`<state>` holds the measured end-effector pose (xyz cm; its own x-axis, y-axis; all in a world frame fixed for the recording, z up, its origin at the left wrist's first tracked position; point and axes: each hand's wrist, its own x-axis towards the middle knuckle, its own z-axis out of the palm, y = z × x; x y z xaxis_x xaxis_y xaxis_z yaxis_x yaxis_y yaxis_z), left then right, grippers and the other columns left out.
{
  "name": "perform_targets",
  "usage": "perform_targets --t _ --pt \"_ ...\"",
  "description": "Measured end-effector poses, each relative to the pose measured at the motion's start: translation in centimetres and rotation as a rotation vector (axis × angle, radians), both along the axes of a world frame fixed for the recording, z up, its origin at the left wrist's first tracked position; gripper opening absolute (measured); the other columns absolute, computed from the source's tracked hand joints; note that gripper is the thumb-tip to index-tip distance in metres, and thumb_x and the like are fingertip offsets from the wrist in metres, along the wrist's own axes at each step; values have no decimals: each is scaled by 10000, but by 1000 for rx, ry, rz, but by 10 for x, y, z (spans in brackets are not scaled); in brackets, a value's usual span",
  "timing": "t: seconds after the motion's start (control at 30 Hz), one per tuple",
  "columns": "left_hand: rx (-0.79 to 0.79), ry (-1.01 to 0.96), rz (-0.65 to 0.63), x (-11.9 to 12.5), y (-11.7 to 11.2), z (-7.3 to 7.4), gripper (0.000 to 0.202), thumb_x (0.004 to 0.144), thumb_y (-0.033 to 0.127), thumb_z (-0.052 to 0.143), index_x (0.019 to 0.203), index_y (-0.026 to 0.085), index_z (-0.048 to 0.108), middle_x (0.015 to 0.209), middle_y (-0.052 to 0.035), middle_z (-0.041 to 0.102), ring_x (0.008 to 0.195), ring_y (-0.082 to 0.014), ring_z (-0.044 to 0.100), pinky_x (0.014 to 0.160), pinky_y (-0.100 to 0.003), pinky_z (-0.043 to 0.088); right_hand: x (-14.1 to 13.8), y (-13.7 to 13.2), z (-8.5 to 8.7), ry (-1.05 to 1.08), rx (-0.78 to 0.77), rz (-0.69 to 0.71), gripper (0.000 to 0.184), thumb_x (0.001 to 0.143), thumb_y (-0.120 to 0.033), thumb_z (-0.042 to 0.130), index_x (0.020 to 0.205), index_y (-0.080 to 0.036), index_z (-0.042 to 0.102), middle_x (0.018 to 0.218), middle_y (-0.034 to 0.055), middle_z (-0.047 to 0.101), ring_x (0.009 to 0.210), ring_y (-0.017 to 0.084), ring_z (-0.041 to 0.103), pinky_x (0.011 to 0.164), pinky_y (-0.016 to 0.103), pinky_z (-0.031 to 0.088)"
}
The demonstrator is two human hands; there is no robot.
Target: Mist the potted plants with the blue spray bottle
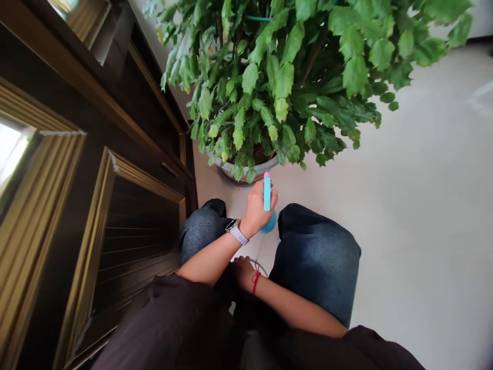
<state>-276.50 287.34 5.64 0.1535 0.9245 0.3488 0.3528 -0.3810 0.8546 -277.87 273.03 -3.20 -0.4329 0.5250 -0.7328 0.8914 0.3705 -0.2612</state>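
Observation:
A spray bottle [267, 192] with a light-blue head, a pink nozzle and a rounded blue body is in my left hand [259, 208], whose fingers are wrapped round its neck. The nozzle points toward the potted plant [277, 82], a bushy one with flat, segmented green leaves. Its pot [256, 169] stands just beyond my left hand, mostly covered by foliage. Lower down, between my legs, my right hand [244, 271] has curled fingers; what they hold, if anything, is hidden. A thin curved rim [259, 266] shows beside it, too little to name.
Dark wooden panelling with gold trim [142, 180] runs along the left side, close to my left knee [202, 228]. My right knee [316, 236] is bent on the other side. Pale smooth floor [416, 205] extends to the right.

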Motion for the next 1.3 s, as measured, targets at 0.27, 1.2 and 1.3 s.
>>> perform_targets --t 0.27,1.2,1.3 --pt "26 -39 26 11 4 1 174 968 304 443 997 149 518 907 -82 615 810 -166 587 762 -313 464 3 -2 -5 -15 14 -35 333 866 -105 539 1176 -108 661 1209 215 649 1135 334 602 898 408 453" --pt "-180 11 145 -23 -9 11 270 974 423 432 940 162 494 831 -75 611 738 -187 584 709 -346 431 -13 0 1 3 19 8 368 882 -109 510 1234 -103 618 1253 223 635 1177 336 596 920 429 445" --pt "-203 -21 180 -30 -7 9 275 979 431 438 947 164 500 860 -70 605 750 -182 595 700 -335 442 -16 1 2 12 16 2 340 882 -114 517 1200 -127 634 1241 216 642 1164 334 607 902 425 451"
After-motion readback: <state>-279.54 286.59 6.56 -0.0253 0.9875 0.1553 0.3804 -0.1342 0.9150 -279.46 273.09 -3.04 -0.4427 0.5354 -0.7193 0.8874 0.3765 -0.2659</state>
